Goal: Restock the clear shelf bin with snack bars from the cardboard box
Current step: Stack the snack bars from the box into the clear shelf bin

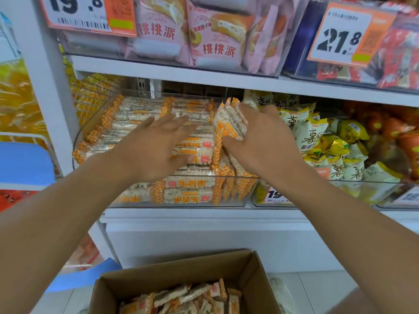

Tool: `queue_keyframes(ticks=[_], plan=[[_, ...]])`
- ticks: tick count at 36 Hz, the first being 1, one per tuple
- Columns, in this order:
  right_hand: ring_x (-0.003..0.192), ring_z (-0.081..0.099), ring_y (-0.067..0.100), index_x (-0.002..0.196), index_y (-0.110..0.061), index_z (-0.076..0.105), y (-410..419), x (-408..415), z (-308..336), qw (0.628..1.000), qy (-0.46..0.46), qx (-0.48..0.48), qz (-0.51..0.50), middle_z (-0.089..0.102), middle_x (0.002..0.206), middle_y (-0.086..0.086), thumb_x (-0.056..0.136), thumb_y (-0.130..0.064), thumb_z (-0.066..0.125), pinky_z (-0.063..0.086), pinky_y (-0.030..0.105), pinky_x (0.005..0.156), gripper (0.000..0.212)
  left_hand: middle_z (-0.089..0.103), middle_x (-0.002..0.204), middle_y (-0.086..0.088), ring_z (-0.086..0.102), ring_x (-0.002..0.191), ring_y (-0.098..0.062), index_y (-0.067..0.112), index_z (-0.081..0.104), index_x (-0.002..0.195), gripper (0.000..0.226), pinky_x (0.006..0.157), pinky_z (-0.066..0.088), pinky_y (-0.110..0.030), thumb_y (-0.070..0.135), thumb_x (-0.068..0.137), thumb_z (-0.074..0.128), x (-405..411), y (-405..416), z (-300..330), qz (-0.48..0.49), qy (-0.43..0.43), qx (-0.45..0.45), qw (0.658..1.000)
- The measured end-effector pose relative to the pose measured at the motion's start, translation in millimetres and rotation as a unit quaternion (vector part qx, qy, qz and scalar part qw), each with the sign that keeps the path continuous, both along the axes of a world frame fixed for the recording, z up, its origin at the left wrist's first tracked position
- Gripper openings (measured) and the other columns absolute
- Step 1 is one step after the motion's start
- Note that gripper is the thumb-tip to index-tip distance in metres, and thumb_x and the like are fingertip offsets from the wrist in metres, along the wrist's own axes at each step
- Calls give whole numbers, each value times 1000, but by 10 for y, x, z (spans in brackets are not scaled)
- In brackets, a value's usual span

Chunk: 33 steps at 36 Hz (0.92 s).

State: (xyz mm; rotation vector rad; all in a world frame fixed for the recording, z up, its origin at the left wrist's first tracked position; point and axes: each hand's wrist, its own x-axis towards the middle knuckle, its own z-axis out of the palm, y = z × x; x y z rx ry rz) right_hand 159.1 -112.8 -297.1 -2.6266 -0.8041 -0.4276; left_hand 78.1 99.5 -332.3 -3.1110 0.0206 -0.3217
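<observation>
White metal shelving (176,74) here, pale tiled floor below. The clear plastic shelf bin (226,201) sits on the middle shelf, packed with crinkly orange-and-white wrapped snack bars (192,184). Above the bin's stack the left hand (152,147) lies flat, fingers spread, holding nothing. At the bin's right side the right hand (260,138) grips a bundle of bars (230,123) upright. Below the bin, the brown cardboard box (249,266) holds loose bars.

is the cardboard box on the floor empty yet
Not empty. The cardboard box is open at the top, and a loose pile of snack bars covers the part of its bottom that shows.
</observation>
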Motion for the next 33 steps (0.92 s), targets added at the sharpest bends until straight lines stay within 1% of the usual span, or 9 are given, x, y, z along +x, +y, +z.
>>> queue_keyframes(ticks=[3,6,11,18,20,23,28,31,33], plan=[[112,56,42,130,-26,55,113,-21,17,998,-23,-52,-36,46,137,18,83,-49,61,47,46,89,52,19,164,1,19,151,-23,36,9,157,69,121,21,-49,55,98,38,22,49,-72,6,27,12,1000],[111,57,41,132,-25,53,198,-10,13,990,-40,-113,-79,48,129,16,85,-51,58,44,48,91,54,24,163,1,25,149,-23,34,15,157,67,118,28,-46,50,99,42,47,27,-63,18,19,-2,1000],[118,52,47,148,-31,38,342,91,-4,980,-48,-169,-96,28,151,16,90,-42,59,41,42,77,63,34,158,3,34,143,-21,31,22,156,65,107,42,-42,49,97,45,20,-87,-15,52,9,-4,999],[118,50,46,156,-43,9,432,93,-11,974,-58,-201,-92,33,145,21,92,-27,53,38,43,77,80,42,152,5,46,134,-23,31,28,153,63,94,47,-40,50,96,46,10,-127,40,64,4,9,998],[118,50,45,156,-42,14,416,75,0,972,-58,-211,-88,40,141,18,92,-28,52,36,42,76,75,45,150,4,49,131,-25,31,30,151,61,91,47,-40,51,96,47,7,-145,62,71,4,13,997],[117,52,43,148,-31,37,369,70,48,969,-57,-223,-87,50,132,13,93,-34,55,34,41,73,59,45,150,4,50,129,-26,31,31,151,60,91,48,-41,51,97,47,-1,-162,85,77,7,19,997],[126,42,39,131,-16,56,321,96,17,969,-47,-233,-74,50,134,7,93,-32,57,33,39,75,41,46,149,2,52,128,-28,30,31,150,59,90,48,-42,49,97,47,-15,-187,91,82,11,18,996],[125,37,42,127,-16,61,357,165,-87,968,-44,-245,-40,51,129,7,92,-26,56,39,42,90,37,45,150,3,51,129,-27,29,31,150,59,91,48,-42,49,98,47,-19,-177,82,79,12,13,997],[123,39,45,121,-14,62,364,226,-133,968,-30,-248,-22,50,126,7,89,-28,55,34,49,103,35,43,152,3,48,131,-26,29,29,151,59,93,48,-41,49,98,46,-29,-172,71,75,12,11,997]])
